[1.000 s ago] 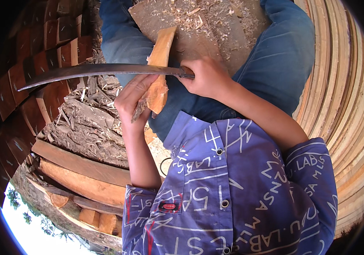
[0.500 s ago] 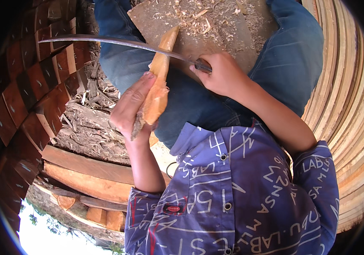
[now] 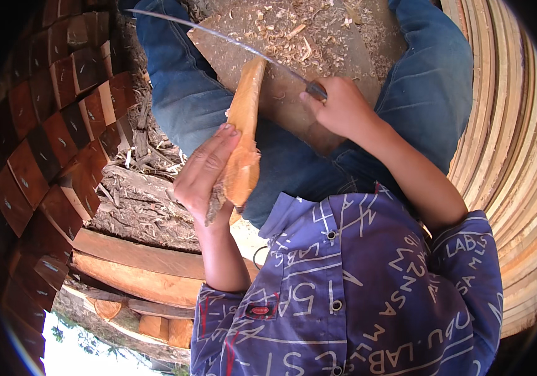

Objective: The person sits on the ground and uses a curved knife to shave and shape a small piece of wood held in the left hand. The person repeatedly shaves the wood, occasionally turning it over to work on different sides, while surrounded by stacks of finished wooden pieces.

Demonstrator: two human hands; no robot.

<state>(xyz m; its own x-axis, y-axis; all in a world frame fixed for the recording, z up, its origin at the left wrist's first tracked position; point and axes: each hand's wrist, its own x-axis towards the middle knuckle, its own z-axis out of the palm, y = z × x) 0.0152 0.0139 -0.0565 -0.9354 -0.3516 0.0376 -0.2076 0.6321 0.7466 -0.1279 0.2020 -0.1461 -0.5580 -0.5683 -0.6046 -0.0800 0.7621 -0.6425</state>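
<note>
My left hand [image 3: 202,172] is closed round the side of a rough-carved piece of orange-brown wood [image 3: 241,150]. The piece is narrow at its far tip and broad near my wrist, with grey bark along its lower left edge. In my right hand [image 3: 343,109] is the dark handle of a long, thin, slightly curved machete [image 3: 218,34]. Its blade reaches up and left, crossing just beyond the wood's far tip; whether it touches there I cannot tell. Wood shavings [image 3: 299,47] lie on a flat board [image 3: 237,41] between my knees.
Stacked long planks [image 3: 500,156] stand close on the right. Overlapping brown wooden tiles [image 3: 43,147] rise along the left. Bark and chips [image 3: 146,200] litter the ground left of my leg, with sawn timber [image 3: 143,269] at the lower left.
The machete has slid away from me along the wood to its tip, its blade end rising. The wood and my left hand have come slightly nearer me and to the right.
</note>
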